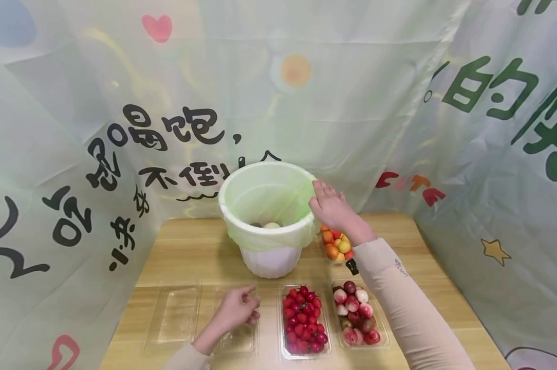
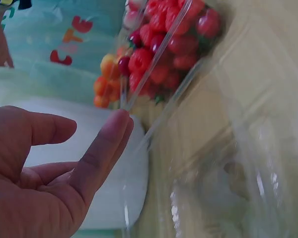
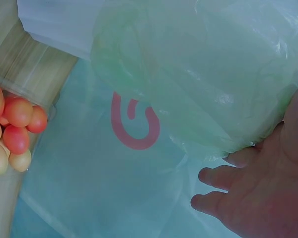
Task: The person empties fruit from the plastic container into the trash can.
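Observation:
A white bin (image 1: 271, 262) with a pale green plastic bag (image 1: 241, 234) folded over its rim stands toward the back of the table. At the rim's right side my right hand (image 1: 331, 208) touches the bag, its fingers mostly straight; in the right wrist view the bag (image 3: 198, 84) hangs beside the fingertips, and the thumb's contact is hidden. My left hand (image 1: 236, 310) hovers over a clear plastic box (image 1: 237, 341), holding nothing, with fingers loosely bent and thumb apart in the left wrist view. Inside the bin, pale and dark round things (image 1: 271, 225) show.
Another clear box (image 1: 177, 313) lies at the left. Right of my left hand is a box of red berries and cherries (image 1: 303, 321), then one of mixed round fruit (image 1: 356, 313). Orange and yellow fruit (image 1: 336, 244) sits behind, under my right arm. Printed cloth (image 1: 343, 128) encloses the table.

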